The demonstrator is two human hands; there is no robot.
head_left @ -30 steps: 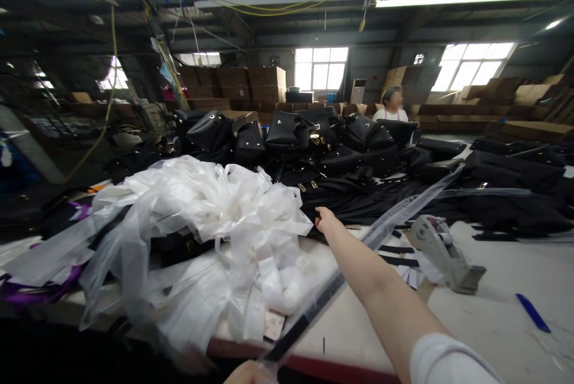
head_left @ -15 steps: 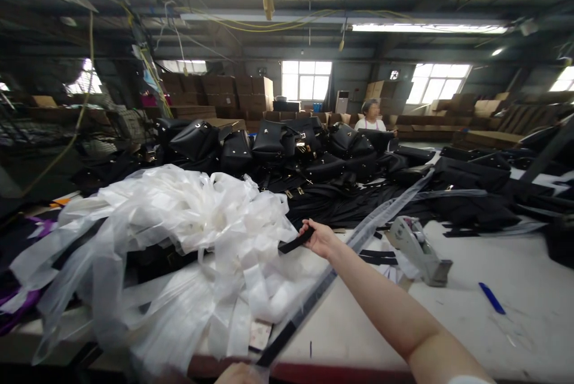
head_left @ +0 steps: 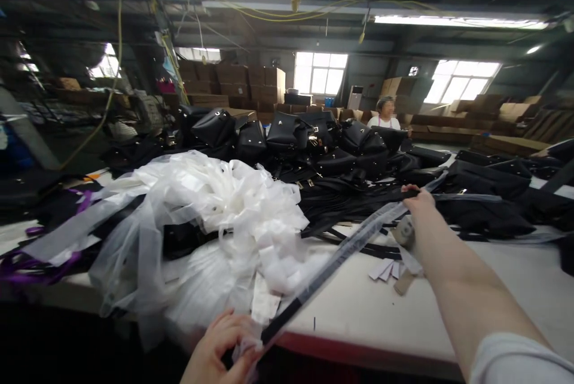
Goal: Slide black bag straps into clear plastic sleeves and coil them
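Observation:
My left hand, at the near table edge, pinches the end of a clear plastic sleeve. A black strap lies inside the sleeve's near end. The sleeve slants away to the far right, passing under or beside my right hand. That hand is closed on a black strap, which appears to trail left toward the pile of straps; its fingertips are partly hidden. Left of the sleeve spreads a big heap of translucent white plastic sleeves. Behind my right wrist, a grey tape dispenser is partly covered.
Black handbags with metal fittings are heaped across the table's back. White paper pieces lie on the white tabletop. Purple ribbon is at the left. Beyond stand a co-worker and stacked cartons.
My right hand has moved from the heap's edge to the far right, drawing the black strap along. My left hand has come further into view. The view has swung slightly left.

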